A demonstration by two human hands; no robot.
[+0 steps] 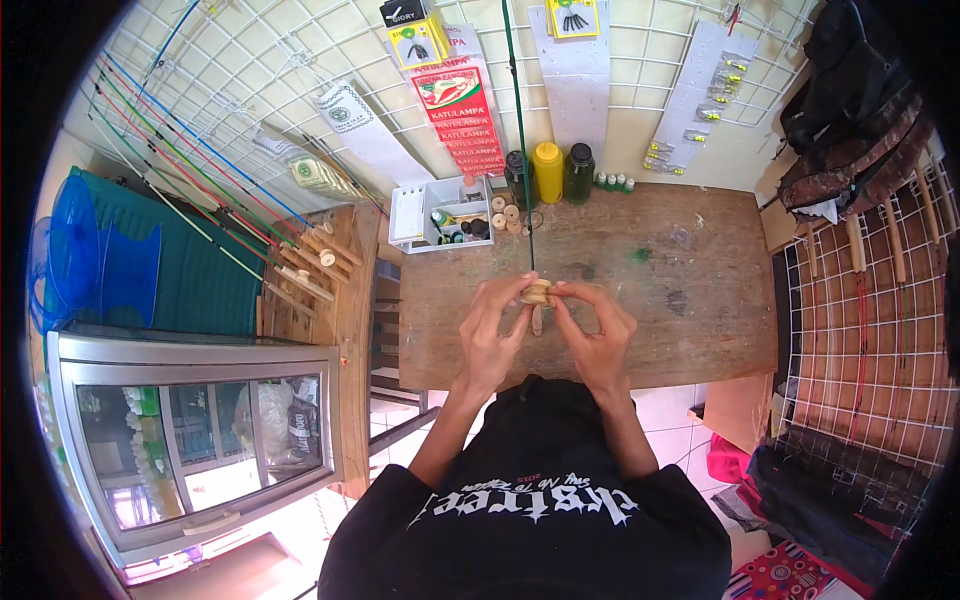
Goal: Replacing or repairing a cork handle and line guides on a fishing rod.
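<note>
A small wooden spool reel (pixel 536 293) sits at the base of an upright-pointing thin green rod (pixel 524 180), with a short wooden handle (pixel 537 320) below it. My left hand (pixel 492 325) is closed around the left side of the reel, fingertips at the rod's base and thumb at the reel's lower edge. My right hand (pixel 592 330) pinches the reel's right side between thumb and fingers. Both hands are over the front part of the wooden table (pixel 680 320).
At the table's back stand a white compartment box (pixel 415 225), loose wooden discs (pixel 505 215), dark and yellow bottles (pixel 548 172) and small bottles (pixel 615 182). Several rods (pixel 210 190) lean left above a glass-doored cabinet (pixel 195 450). A wire grid (pixel 860 350) with rods stands right.
</note>
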